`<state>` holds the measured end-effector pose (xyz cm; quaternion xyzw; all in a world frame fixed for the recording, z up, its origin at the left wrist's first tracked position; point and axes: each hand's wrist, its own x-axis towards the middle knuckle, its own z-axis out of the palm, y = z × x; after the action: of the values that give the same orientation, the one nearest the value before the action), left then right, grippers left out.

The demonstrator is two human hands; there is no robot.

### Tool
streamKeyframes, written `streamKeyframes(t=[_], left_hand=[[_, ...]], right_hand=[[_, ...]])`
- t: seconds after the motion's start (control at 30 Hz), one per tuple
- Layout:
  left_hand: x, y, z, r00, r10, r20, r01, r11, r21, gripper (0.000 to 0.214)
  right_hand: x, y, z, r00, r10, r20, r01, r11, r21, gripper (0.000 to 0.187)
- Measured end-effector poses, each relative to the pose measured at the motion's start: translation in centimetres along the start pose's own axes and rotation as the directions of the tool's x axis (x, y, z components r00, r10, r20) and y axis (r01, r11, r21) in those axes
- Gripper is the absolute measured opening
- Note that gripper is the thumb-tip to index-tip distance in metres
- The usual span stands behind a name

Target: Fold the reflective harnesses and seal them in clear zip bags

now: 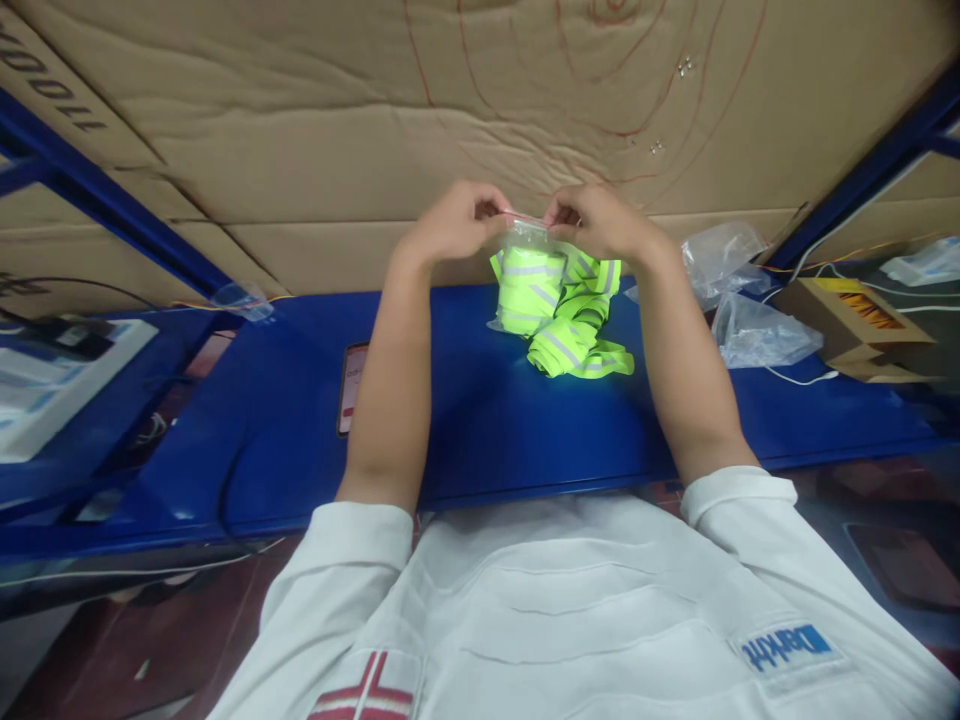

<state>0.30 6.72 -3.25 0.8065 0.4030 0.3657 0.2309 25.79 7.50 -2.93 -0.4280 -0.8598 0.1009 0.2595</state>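
A clear plastic bag (525, 285) holding a folded neon-yellow reflective strap stands upright at the back of the blue shelf (480, 420). My left hand (457, 222) pinches the left end of the bag's top edge. My right hand (592, 220) pinches the right end of that same edge. Both hands are closed on the bag's mouth. A loose pile of the same neon-yellow straps (581, 335) lies on the shelf just right of the bag, below my right hand.
Brown cardboard (420, 130) lines the back wall. A phone (351, 388) lies flat by my left forearm. Empty clear bags (742, 300) and a small cardboard box (855, 315) sit at the right. A white tray (52, 385) is far left.
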Motion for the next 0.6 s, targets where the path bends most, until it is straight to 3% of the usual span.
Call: streamKeyframes(t=[0.07, 0.17, 0.37, 0.6], left_hand=[[0.0, 0.0, 0.4, 0.999, -0.003, 0.051, 0.003, 1.000, -0.012, 0.004], [0.3, -0.2, 0.8, 0.998, 0.047, 0.039, -0.048, 0.999, 0.006, 0.015], [1.0, -1.4, 0.8, 0.987, 0.140, -0.080, -0.143, 0.989, -0.034, 0.024], [-0.4, 0.7, -0.1, 0.997, 0.034, 0.063, -0.029, 0.996, -0.087, 0.004]], right_hand=[[-0.1, -0.5, 0.0, 1.000, -0.012, 0.017, 0.013, 0.999, -0.032, 0.010], [-0.2, -1.3, -0.4, 0.999, -0.037, 0.028, 0.038, 0.998, -0.041, 0.010], [-1.0, -1.6, -1.8, 0.998, -0.037, 0.059, 0.037, 0.999, 0.004, 0.004], [-0.7, -2.0, -0.9, 0.999, -0.037, 0.029, 0.038, 0.999, -0.021, 0.003]])
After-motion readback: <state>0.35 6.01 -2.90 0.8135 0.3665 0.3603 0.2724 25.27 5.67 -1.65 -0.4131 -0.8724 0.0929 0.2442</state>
